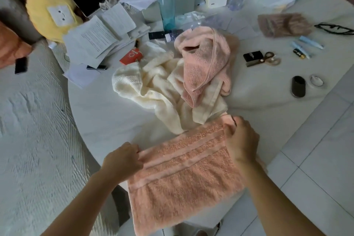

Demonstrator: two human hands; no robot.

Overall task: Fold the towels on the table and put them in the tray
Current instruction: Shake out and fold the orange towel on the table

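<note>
Slippage is what we are worrying about most: we are gripping the peach towel [183, 174] by its far edge, left hand [122, 161] pinching one corner and right hand [240, 142] the other, fingers curled round the cloth, while its near half is hanging off the tabletop [107, 113] edge toward us, so its weight may be dragging the fold askew. Its far right corner is also touching the crumpled cream towel [153, 92], which could be catching. The peach towel is looking flat, plush and doubled, with woven bands running across. A pink towel [203, 59] is lying heaped on the cream one; we are seeing no tray.
</note>
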